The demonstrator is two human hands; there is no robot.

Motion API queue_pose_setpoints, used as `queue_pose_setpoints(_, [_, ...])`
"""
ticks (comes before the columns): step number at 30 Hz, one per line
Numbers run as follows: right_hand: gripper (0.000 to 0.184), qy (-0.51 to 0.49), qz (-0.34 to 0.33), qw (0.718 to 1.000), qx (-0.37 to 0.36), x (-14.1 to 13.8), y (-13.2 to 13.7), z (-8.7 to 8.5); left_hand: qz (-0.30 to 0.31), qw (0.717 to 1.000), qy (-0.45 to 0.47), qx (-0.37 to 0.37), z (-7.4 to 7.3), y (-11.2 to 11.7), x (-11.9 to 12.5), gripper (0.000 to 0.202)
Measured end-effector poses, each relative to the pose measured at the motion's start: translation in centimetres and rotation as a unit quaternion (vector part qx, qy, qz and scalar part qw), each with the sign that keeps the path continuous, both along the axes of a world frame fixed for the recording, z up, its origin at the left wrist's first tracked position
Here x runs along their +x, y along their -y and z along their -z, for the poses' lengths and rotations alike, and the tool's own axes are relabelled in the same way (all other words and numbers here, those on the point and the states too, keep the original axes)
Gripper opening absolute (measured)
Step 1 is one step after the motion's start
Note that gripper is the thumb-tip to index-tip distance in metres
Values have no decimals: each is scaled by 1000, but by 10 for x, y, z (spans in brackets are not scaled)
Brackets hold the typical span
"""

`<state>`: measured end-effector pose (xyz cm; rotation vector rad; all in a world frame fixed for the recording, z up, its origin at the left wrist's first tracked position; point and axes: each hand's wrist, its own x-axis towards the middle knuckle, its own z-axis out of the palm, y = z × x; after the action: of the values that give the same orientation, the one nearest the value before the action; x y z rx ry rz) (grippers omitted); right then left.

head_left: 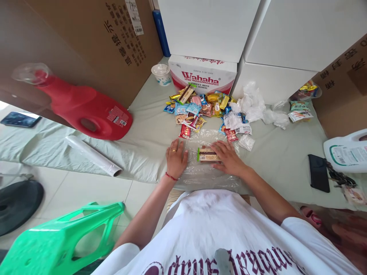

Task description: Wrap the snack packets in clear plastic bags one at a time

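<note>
A sheet of clear plastic wrap (200,168) lies spread on the pale green cloth (143,141) in front of me. My left hand (175,158) rests flat on the wrap's left edge, fingers stretched out. My right hand (228,156) lies on a wrapped snack bar (205,154) with a green end, pressing it onto the middle of the wrap. Just beyond the wrap sits a pile of several small packaged snacks (197,109).
A Wahaha water carton (202,76) and white boxes stand behind the snacks, with crumpled plastic (249,105) to the right. A roll of wrap (91,154), a red jug (86,110) and a green stool (60,238) are at left. A black phone (318,172) lies right.
</note>
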<state>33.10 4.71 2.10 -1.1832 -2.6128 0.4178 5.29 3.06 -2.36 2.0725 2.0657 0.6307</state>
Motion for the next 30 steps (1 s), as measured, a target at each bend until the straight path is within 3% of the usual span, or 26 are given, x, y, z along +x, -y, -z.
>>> queue_pose_setpoints(3, [53,-83,-35,996,-3,26,27,-14,28,987,33,153,-4,17,-17,43])
queue_pose_setpoints(5, [40,-102,-66,992,-27,43,52,-14,129,969,45,208,-7,35,-26,38])
queue_pose_setpoints(8, [36,-81,-84,992,-57,60,84,5,345,927,42,145,-7,61,-37,37])
queue_pose_setpoints(10, [29,-94,-60,993,-45,64,96,23,408,911,20,66,-3,70,-44,34])
queue_pose_setpoints(12, [23,-131,-27,991,-32,64,98,37,414,910,7,2,1,72,-52,29])
queue_pose_setpoints(14, [24,-162,-6,986,-49,62,93,39,412,910,28,-48,1,67,-60,22])
queue_pose_setpoints(19, [29,-164,32,973,-157,66,56,0,406,890,162,-132,-26,35,-66,21])
queue_pose_setpoints(23, [33,-156,81,971,-163,71,11,-26,368,880,218,-206,-47,-12,-56,23])
queue_pose_setpoints(27, [36,-149,125,963,-185,67,-26,-22,271,904,256,-208,-48,-62,-47,36])
queue_pose_setpoints(30, [39,-140,152,953,-223,61,-37,-14,242,918,267,-163,-51,-73,-44,46])
